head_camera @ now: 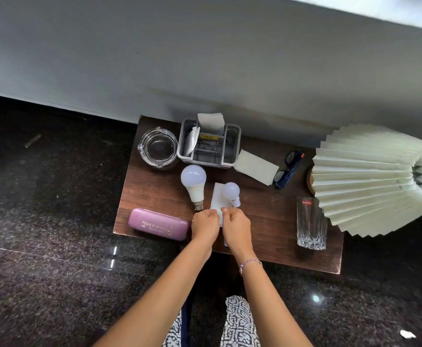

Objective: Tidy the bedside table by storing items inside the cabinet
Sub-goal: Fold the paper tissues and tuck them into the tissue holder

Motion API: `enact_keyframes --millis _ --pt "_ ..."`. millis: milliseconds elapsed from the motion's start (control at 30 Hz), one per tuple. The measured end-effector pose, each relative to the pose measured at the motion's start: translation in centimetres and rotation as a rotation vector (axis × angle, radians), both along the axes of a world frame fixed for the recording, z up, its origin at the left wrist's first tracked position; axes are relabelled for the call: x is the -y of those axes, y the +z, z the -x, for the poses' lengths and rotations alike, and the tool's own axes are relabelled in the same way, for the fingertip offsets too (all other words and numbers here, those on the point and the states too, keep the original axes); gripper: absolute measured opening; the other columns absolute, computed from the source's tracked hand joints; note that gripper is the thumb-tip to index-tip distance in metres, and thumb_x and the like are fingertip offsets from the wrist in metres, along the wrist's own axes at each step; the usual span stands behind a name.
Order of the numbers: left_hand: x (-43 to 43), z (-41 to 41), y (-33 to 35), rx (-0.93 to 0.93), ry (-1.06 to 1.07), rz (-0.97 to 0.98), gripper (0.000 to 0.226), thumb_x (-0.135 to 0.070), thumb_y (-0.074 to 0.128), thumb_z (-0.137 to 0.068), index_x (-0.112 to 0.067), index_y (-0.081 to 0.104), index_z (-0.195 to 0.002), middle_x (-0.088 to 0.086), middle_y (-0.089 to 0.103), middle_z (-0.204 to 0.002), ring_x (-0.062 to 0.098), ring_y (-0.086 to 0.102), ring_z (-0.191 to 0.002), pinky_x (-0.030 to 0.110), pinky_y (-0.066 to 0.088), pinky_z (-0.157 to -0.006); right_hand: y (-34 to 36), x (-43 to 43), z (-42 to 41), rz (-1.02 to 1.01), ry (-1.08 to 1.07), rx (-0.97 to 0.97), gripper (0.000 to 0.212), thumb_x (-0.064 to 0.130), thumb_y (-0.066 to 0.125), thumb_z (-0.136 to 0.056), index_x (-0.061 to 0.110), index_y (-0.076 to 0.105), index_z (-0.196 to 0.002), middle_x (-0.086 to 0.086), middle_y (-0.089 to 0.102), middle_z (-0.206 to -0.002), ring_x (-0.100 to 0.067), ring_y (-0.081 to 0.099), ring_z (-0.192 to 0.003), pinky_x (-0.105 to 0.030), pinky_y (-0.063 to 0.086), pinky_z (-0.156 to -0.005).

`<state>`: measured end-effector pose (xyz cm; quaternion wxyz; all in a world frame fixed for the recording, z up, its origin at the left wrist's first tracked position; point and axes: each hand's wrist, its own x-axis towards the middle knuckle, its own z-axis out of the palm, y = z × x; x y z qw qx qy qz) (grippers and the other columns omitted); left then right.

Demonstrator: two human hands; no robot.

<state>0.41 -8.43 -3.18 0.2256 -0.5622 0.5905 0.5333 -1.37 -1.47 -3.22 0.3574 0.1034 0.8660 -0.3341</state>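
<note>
Both hands are working at the near edge of the bedside table [155,191], set close together over a white paper napkin [216,199]. The left hand [205,225] is curling its fingers in and pinching the napkin's near left corner, and the right hand [236,227] is doing the same at the near right corner, so both are closed on that 1 sheet. A small bulb [231,192] is lying on the napkin, just beyond the fingertips. A larger bulb [193,184] is lying just left of the napkin, its metal base pointing toward the person. A pink glasses case [158,224] is sitting along the front edge, touching or nearly touching the left hand. At the back, a glass ashtray [158,147] is standing beside a grey organizer [208,144] that is holding folded papers. Another folded napkin [256,167] is lying to the organizer's right, with dark glasses [289,169] next to it. A ribbed drinking glass [311,222] is standing upright near the right front, beside a pleated lamp shade [370,181] that is overhanging that end of the table.
</note>
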Motion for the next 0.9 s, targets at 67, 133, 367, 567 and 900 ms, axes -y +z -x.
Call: enact_keyframes --millis 67,133,367,567,900 --pt "0.0 0.0 0.1 -0.005 0.037 -0.021 0.028 -0.016 0.047 -0.093 -0.008 0.065 -0.113 0.009 0.065 -0.117 0.022 0.059 -0.102 0.029 0.047 -0.087 0.0 0.0 0.0 0.013 -0.004 0.003 0.035 0.022 0.039 -0.100 0.001 0.065 -0.107 -0.013 0.058 -0.122 -0.023 0.056 -0.108 -0.028 0.041 -0.092" --pt "0.0 0.1 0.2 -0.003 0.082 -0.058 0.028 -0.015 0.050 -0.092 -0.008 0.066 -0.113 0.009 0.066 -0.116 0.024 0.060 -0.106 0.038 0.050 -0.095 0.0 0.0 -0.1 0.042 -0.029 0.023 0.033 0.022 0.039 -0.100 0.002 0.062 -0.113 -0.012 0.055 -0.127 -0.022 0.054 -0.113 -0.027 0.040 -0.095" --pt "0.2 0.2 0.6 -0.040 0.168 -0.090 0.021 -0.011 0.054 -0.088 -0.007 0.071 -0.100 0.008 0.069 -0.100 0.022 0.064 -0.096 0.036 0.053 -0.090 0.2 0.0 -0.2 0.108 -0.073 0.063 0.032 0.020 0.040 -0.099 0.009 0.060 -0.121 -0.008 0.056 -0.129 -0.017 0.053 -0.117 -0.017 0.035 -0.089" --pt "1.3 0.9 1.9 -0.060 0.183 -0.074 0.023 -0.010 0.054 -0.090 -0.005 0.068 -0.107 0.005 0.063 -0.101 0.022 0.061 -0.102 0.039 0.051 -0.094 1.2 -0.1 0.1 0.152 -0.023 0.035 0.039 0.001 0.041 -0.093 0.011 0.056 -0.128 -0.005 0.057 -0.130 -0.015 0.052 -0.120 -0.020 0.040 -0.098" --pt "3.3 1.7 3.9 -0.089 0.241 -0.081 0.013 -0.011 0.058 -0.088 -0.011 0.065 -0.076 0.005 0.064 -0.077 0.019 0.063 -0.080 0.037 0.054 -0.089 2.3 -0.6 0.1 0.181 0.192 -0.105 0.050 -0.003 0.060 -0.079 0.018 0.057 -0.125 0.002 0.058 -0.120 -0.008 0.055 -0.107 -0.009 0.040 -0.083"
